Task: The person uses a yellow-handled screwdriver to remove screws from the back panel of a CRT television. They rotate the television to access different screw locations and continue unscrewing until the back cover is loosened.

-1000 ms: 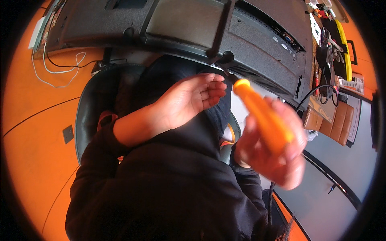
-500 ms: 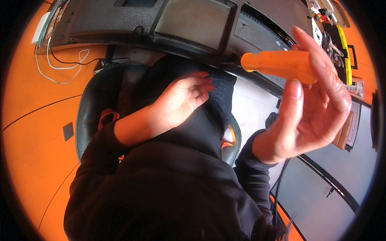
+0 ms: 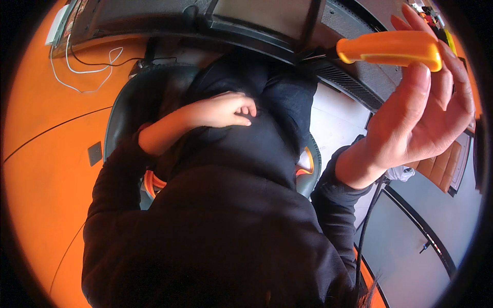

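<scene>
My right hand (image 3: 418, 113) is raised at the right with a screwdriver (image 3: 387, 49), its orange-yellow handle between the thumb and the fingers. The thumb presses near the butt end from below. The dark shaft points left toward the lower edge of a large black plastic housing (image 3: 246, 31), which looks like the back of a television. Whether the tip touches it, I cannot tell. My left hand (image 3: 228, 109) rests over my lap, its fingers loosely curled and the thumb apart, with nothing visible in it.
A thin white cable (image 3: 84, 91) and a black one trail over the orange floor (image 3: 46, 185) at the left. I sit on a dark green chair (image 3: 126, 97). A brown padded seat (image 3: 440, 167) stands at the right, beyond my right wrist.
The view has shifted, and the housing sits higher in it. My right hand appears farther up and right with the screwdriver. My left hand has drawn back toward my body, its fingers curling more.
</scene>
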Available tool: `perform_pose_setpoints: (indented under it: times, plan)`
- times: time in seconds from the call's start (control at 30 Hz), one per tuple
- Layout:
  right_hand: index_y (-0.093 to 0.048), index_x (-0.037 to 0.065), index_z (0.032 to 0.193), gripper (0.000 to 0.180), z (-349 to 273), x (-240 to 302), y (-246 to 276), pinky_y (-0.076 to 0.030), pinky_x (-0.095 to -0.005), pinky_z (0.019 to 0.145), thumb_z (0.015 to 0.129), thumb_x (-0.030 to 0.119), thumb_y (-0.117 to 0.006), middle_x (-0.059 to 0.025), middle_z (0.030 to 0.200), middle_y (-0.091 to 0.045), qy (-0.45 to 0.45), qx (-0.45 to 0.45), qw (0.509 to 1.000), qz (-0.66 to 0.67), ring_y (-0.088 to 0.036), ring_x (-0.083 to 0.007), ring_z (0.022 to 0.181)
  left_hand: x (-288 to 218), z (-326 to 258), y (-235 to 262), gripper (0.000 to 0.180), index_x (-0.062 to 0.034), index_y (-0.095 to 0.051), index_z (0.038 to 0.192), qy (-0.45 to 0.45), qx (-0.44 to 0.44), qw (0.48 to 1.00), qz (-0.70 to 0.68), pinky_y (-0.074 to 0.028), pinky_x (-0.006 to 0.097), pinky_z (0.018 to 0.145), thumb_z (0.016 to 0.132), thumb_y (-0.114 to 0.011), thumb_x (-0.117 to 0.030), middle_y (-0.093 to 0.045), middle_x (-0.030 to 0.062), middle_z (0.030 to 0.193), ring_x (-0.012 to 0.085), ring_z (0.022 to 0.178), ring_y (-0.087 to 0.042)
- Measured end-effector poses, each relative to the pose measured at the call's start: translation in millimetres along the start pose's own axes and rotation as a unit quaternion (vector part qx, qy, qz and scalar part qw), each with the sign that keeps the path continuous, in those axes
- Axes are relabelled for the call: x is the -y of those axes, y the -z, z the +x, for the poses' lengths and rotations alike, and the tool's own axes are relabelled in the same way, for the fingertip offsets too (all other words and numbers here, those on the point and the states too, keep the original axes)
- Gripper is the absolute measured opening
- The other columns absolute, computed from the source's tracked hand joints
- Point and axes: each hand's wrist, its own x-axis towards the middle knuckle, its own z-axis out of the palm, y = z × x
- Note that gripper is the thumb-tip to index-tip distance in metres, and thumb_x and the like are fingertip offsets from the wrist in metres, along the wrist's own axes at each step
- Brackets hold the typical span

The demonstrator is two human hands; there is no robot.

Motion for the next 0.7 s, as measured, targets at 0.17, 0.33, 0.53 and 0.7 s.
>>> perform_pose_setpoints:
  times: [0.17,0.33,0.53,0.7]
  plan:
    - [-0.042,0.001,0.115,0.036,4,-15,12,-0.052,-0.0353,0.077,0.082,0.000,-0.056,-0.0249,0.095,-0.061,0.008,0.052,0.996,-0.068,-0.063,-0.0305,0.087,19,10,2,0.012,-0.0024,-0.053,0.078,-0.049,0.024,0.998,-0.015,-0.040,0.029,0.056,0.078,-0.062,-0.011,-0.052,0.0060,0.063,0.0154,0.059,-0.050]
    - [-0.041,0.001,0.116,0.037,-2,-17,8,-0.053,-0.0355,0.076,0.082,0.000,-0.057,-0.0254,0.094,-0.060,-0.004,0.041,0.998,-0.052,-0.063,-0.0304,0.086,47,34,-10,0.009,-0.0012,-0.050,0.081,-0.127,-0.252,0.944,0.168,-0.043,0.041,0.062,0.079,-0.055,-0.008,-0.051,0.0164,0.074,0.0336,0.068,-0.052]
    - [-0.040,0.001,0.117,0.039,2,-15,-3,-0.053,-0.0356,0.075,0.081,0.000,-0.057,-0.0260,0.093,-0.060,-0.012,0.035,0.998,-0.040,-0.063,-0.0303,0.084,70,72,-6,0.010,-0.0045,-0.049,0.088,0.130,-0.280,0.935,0.174,-0.043,0.047,0.063,0.078,-0.049,-0.007,-0.053,0.0237,0.082,0.0418,0.074,-0.053]
    - [-0.039,0.002,0.117,0.041,1,-15,-5,-0.053,-0.0358,0.074,0.081,0.000,-0.057,-0.0265,0.093,-0.060,-0.016,0.032,0.999,-0.026,-0.063,-0.0303,0.084,51,57,2,0.012,-0.0030,-0.055,0.084,0.037,-0.041,0.997,0.054,-0.046,0.037,0.063,0.081,-0.055,-0.015,-0.059,0.0138,0.077,0.0251,0.070,-0.057]
